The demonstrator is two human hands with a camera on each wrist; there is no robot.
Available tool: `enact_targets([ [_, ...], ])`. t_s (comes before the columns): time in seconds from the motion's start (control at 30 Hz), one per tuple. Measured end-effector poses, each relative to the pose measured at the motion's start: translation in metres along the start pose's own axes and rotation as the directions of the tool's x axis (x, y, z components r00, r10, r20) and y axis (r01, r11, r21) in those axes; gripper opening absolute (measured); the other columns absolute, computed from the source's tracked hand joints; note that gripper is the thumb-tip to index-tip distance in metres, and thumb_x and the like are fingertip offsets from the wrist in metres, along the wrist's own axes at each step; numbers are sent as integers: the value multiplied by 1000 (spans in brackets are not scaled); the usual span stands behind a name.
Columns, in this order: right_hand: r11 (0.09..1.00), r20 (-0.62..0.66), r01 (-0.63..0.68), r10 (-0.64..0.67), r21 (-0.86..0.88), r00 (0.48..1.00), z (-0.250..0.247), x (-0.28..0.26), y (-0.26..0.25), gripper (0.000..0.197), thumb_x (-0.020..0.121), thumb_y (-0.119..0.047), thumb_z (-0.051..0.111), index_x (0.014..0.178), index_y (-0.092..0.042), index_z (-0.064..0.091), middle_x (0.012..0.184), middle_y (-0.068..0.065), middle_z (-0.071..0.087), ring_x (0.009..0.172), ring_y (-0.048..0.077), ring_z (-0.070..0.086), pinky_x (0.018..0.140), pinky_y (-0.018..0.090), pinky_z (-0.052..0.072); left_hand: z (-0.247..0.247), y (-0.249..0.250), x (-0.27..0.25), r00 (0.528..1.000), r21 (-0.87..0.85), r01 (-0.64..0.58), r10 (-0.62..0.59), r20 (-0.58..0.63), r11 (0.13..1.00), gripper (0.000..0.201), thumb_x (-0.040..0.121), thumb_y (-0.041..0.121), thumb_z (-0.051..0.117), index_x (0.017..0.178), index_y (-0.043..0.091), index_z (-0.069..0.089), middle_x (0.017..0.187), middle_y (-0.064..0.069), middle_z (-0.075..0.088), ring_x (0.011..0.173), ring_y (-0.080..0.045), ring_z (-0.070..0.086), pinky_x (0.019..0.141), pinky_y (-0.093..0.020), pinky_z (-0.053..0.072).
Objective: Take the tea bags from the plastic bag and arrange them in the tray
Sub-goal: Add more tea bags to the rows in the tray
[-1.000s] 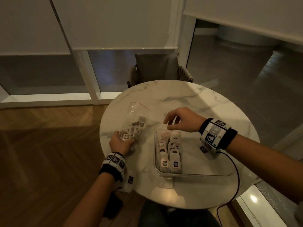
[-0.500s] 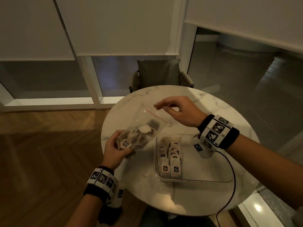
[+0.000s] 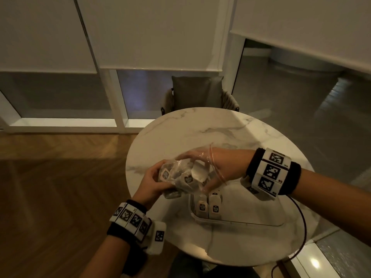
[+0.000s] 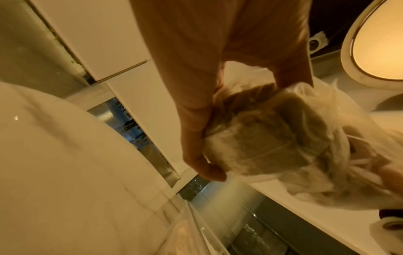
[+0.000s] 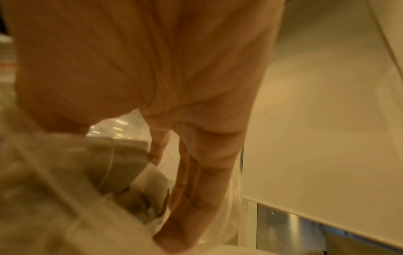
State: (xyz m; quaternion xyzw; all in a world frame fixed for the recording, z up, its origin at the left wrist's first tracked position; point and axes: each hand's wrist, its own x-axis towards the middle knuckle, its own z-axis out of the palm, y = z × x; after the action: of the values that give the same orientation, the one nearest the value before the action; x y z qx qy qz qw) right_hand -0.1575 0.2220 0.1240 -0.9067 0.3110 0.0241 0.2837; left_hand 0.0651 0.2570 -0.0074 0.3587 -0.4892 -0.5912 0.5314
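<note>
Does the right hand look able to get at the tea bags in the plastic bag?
Probably yes: the right hand is already inside the plastic bag's open mouth, fingers beside the tea bags, while the left hand grips the bag's bottom.

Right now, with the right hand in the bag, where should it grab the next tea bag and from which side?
Judging by the pose: pinch the flat paper body of the topmost tea bag, coming in through the bag mouth from the right. The left hand holds the bag's closed end, so that is the only open side. The right hand is already inside.
</note>
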Motion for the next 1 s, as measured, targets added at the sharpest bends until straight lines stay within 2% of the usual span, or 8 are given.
enact_targets([
  [0.17, 996, 34, -41, 38, 78, 999, 17, 1, 8, 83, 79, -31, 79, 148, -25, 32, 138, -4, 47, 122, 12, 50, 103, 40, 48, 4, -12, -2, 996, -79, 71, -75, -48, 994, 69, 51, 12, 83, 116, 2, 60, 107, -17, 69, 100, -32, 66, 79, -41, 59],
  [0.3, 992, 42, -96, 93, 84, 995, 19, 3, 10, 76, 83, -39, 75, 146, -25, 35, 138, -4, 49, 119, 12, 52, 101, 31, 47, 7, -20, -4, 993, -84, 93, -99, -71, 992, 74, 51, 11, 83, 119, -3, 58, 108, -19, 68, 101, -35, 66, 80, -44, 59],
  [0.37, 981, 57, -148, 142, 121, 988, 21, 4, 12, 78, 78, -41, 79, 143, -28, 38, 132, -3, 54, 111, 12, 58, 93, 31, 53, 7, -21, -5, 991, -82, 98, -105, -83, 992, 74, 52, 12, 84, 120, -3, 58, 109, -20, 68, 101, -35, 65, 81, -45, 59],
  [0.5, 944, 68, -233, 223, 233, 972, 26, 6, 13, 67, 76, -20, 82, 133, -21, 47, 118, 5, 63, 86, 11, 65, 68, 23, 57, 8, -21, -7, 991, -65, 112, -116, -70, 992, 73, 53, 13, 84, 120, -1, 59, 112, -21, 66, 103, -35, 65, 82, -46, 58],
  [0.6, 966, -37, -192, 201, 172, 979, 22, 7, 13, 48, 77, -18, 81, 119, -17, 58, 112, 6, 64, 95, 15, 61, 76, 24, 51, 10, -19, -8, 993, -39, 112, -113, -36, 993, 70, 52, 12, 84, 117, 1, 61, 109, -19, 68, 102, -32, 65, 84, -44, 58],
  [0.77, 967, -205, -73, 125, 244, 971, 14, 6, 18, 30, 76, -27, 80, 97, -9, 67, 91, -5, 61, 83, 5, 56, 81, 27, 46, 7, -19, -8, 994, -14, 108, -109, -20, 994, 64, 53, 6, 83, 114, 5, 65, 109, -18, 69, 103, -33, 66, 85, -44, 57],
  [0.93, 865, -298, -146, 318, 481, 900, 10, 4, 27, 21, 81, -19, 77, 92, -3, 69, 99, 16, 67, 91, 28, 64, 88, 46, 51, 7, -20, -7, 993, -34, 121, -121, 16, 992, 58, 58, 2, 82, 113, 7, 65, 112, -18, 69, 105, -34, 66, 85, -43, 57],
  [1.0, 836, -305, -198, 392, 512, 868, 8, 5, 31, 22, 82, -19, 77, 91, 0, 71, 97, 19, 69, 86, 30, 65, 87, 47, 52, 7, -22, -7, 992, -36, 125, -124, 25, 992, 60, 59, 2, 83, 115, 4, 63, 116, -22, 67, 107, -38, 65, 87, -47, 57],
])
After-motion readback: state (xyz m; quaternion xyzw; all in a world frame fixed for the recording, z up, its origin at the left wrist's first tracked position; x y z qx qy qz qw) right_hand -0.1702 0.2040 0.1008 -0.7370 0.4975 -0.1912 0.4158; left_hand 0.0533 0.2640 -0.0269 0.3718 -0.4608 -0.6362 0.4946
